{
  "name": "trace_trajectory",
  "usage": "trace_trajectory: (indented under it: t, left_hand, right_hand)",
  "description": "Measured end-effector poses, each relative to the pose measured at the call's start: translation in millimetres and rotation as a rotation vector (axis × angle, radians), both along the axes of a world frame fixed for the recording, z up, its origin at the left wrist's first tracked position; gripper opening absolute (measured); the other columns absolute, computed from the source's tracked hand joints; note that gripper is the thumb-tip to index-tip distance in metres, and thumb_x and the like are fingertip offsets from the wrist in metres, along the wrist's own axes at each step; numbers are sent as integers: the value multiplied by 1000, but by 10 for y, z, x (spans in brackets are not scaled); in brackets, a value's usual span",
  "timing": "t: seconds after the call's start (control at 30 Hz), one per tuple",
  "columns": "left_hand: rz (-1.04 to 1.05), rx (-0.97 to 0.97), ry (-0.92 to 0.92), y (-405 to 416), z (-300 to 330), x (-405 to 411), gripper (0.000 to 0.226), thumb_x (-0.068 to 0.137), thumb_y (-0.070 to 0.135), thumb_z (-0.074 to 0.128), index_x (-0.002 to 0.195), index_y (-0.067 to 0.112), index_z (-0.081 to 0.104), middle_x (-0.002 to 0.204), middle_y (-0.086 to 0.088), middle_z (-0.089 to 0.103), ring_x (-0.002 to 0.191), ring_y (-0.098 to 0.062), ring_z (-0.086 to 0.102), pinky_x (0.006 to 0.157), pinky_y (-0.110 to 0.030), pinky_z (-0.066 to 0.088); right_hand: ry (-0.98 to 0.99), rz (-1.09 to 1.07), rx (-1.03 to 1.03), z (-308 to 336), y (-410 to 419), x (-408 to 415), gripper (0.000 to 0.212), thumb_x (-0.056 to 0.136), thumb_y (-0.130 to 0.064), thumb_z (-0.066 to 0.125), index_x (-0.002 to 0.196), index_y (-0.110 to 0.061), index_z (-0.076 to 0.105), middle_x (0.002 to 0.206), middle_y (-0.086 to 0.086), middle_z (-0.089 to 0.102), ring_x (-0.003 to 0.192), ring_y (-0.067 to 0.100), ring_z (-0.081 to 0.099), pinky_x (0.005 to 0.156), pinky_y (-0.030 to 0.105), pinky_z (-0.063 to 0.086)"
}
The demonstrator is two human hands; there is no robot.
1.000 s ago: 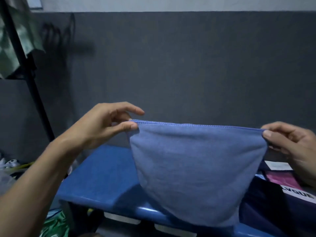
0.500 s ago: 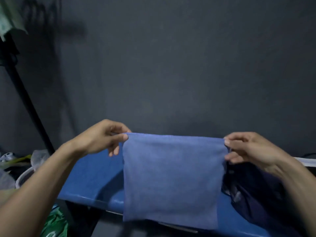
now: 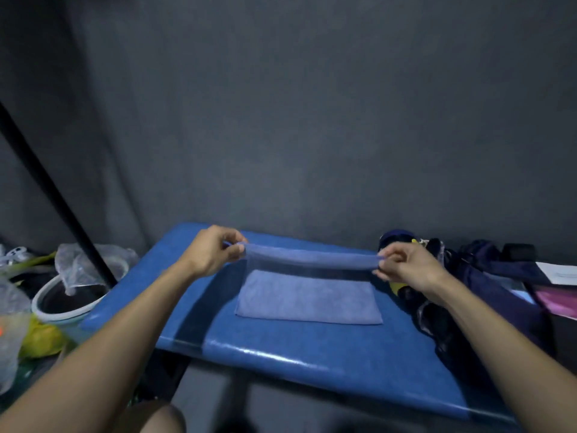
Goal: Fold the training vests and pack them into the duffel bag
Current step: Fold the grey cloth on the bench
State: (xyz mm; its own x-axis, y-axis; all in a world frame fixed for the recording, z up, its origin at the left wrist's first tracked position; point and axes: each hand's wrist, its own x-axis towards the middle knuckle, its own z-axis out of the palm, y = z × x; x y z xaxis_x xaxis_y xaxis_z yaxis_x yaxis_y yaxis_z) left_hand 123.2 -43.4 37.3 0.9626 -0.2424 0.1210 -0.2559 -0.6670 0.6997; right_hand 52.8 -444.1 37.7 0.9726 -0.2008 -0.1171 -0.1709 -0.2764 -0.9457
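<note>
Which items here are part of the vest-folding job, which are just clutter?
Job:
- blue vest, part on the blue bench
- left hand and right hand, pinching its upper edge
- dark bag, right

Clutter:
- white bucket
- plastic bags
- black pole
- papers

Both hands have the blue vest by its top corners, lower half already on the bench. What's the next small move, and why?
Probably bring both hands toward you and lower the held edge onto the near edge. The left hand and right hand pinch the blue vest taut above the blue bench, while its lower part lies flat, so laying the top over would finish the fold.
</note>
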Motion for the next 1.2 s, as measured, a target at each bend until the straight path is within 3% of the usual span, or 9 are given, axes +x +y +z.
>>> trace_trajectory:
  t: [0.13,0.3,0.37,0.5,0.63,0.8,0.97,1.1,1.2]
  left_hand:
    - [9,85,-48,8,-302,-287,26,85,7,80,78,32,76,82,12,78,76,4,70,72,-9,51]
    - [-27,60,-57,93,-495,-520,43,75,-2,83,73,39,73,87,27,75,83,7,72,78,-8,52]
    - [-44,89,-60,109,-533,-592,44,74,-4,82,72,39,72,81,36,70,83,9,71,76,-7,52]
    - [-105,167,-75,112,-605,-699,45,75,2,84,72,43,67,80,42,66,88,10,69,79,-12,54]
    - [-88,198,-132,141,-660,-713,25,80,9,84,78,32,76,83,23,75,88,5,69,80,-22,56]
    - [56,112,-224,29,-603,-676,13,83,11,80,77,21,78,63,22,68,73,18,63,66,-3,42]
    - [-159,252,-318,139,-734,-664,13,80,8,83,84,20,79,86,11,76,76,-4,69,75,-28,56]
    - [-221,314,-378,175,-805,-669,17,76,23,72,88,14,79,98,4,78,87,-14,73,83,-11,46]
    - [-283,343,-389,176,-817,-684,30,82,40,65,94,15,76,100,6,74,89,-11,68,83,-15,47]
  right_hand:
    - [-114,120,-559,-224,-81,-242,20,81,5,73,76,-14,69,67,3,70,56,13,60,56,21,48]
    - [-373,260,-894,-432,-102,-497,21,77,6,72,80,-15,67,81,-4,58,70,15,56,66,17,41]
    - [-384,267,-930,-496,-112,-576,21,79,3,71,82,-16,65,84,-3,56,74,17,56,67,27,41]
    - [-384,260,-941,-588,-70,-706,15,85,-1,66,87,-15,61,92,-4,53,79,17,53,69,26,34]
    - [-370,268,-963,-679,8,-729,14,86,1,63,88,-12,59,94,-1,52,78,23,55,69,31,38]
    - [-464,166,-895,-672,31,-698,17,84,4,64,86,-10,56,91,-3,46,74,20,50,68,32,41]
    - [-393,238,-987,-786,-16,-723,16,84,-2,65,86,-14,55,94,1,49,72,30,56,63,44,51]
    - [-381,322,-1077,-800,-64,-768,9,86,-15,61,87,-19,53,100,-4,50,72,27,58,58,43,49]
    - [-367,357,-1076,-801,-44,-801,12,84,-32,57,94,-25,55,102,-12,50,81,15,57,63,36,49]
